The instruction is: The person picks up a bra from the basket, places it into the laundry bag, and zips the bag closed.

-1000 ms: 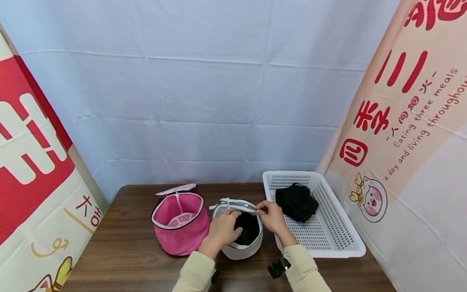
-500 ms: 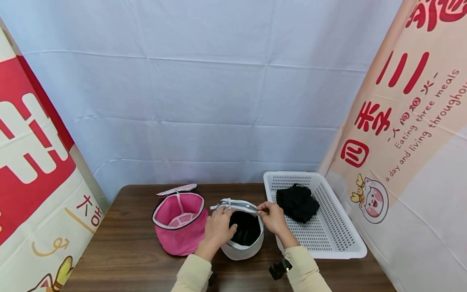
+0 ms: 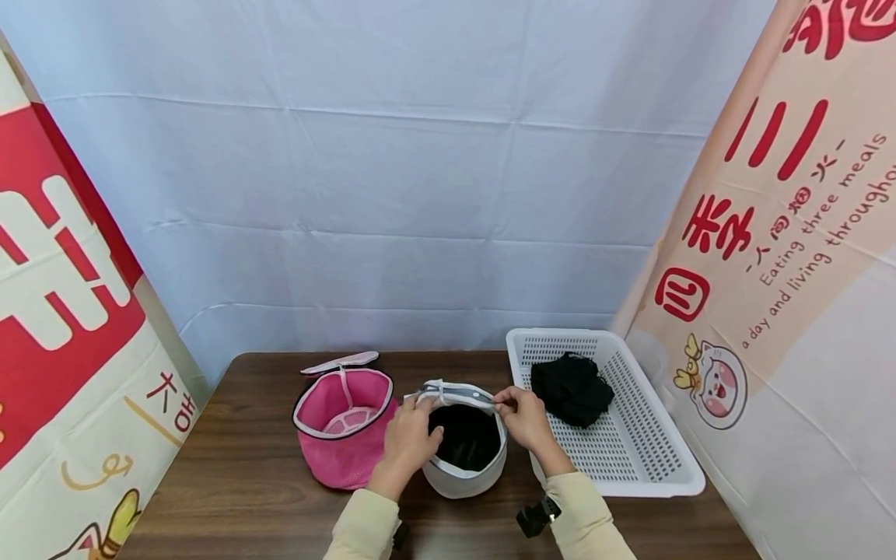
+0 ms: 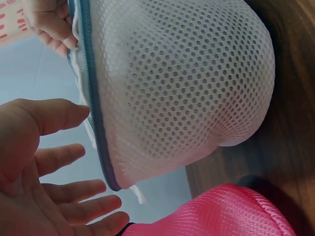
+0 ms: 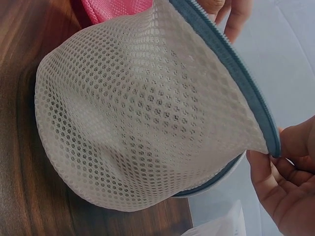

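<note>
In the head view, the white mesh laundry bag (image 3: 455, 488) stands between the two hands near the front of the dark wood-grain worktop (image 3: 231, 443), its mouth open and its lid folded back; black cloth (image 3: 470, 443) already lies inside, so filling looks at least partly done, while closing is not. A bunched black garment (image 3: 570, 389) remains in the white perforated basket (image 3: 616, 459) at the right, and the pink mesh laundry bag (image 3: 343, 460) at the left stands open with no dark cloth visible in it. A creased pale-blue cloth backdrop (image 3: 420, 202) hangs behind, flanked by printed hangings on the left (image 3: 63, 373) and right (image 3: 763, 311). In the left wrist view, the left hand (image 4: 47, 162) has its fingers spread, thumb tip at the blue-grey zip (image 4: 92, 98); whether it presses there, I cannot tell. In the right wrist view, the right hand (image 5: 290, 182) pinches the white bag's zipped edge at its corner, and the zip's bare teeth show it is unfastened along this stretch.
</note>
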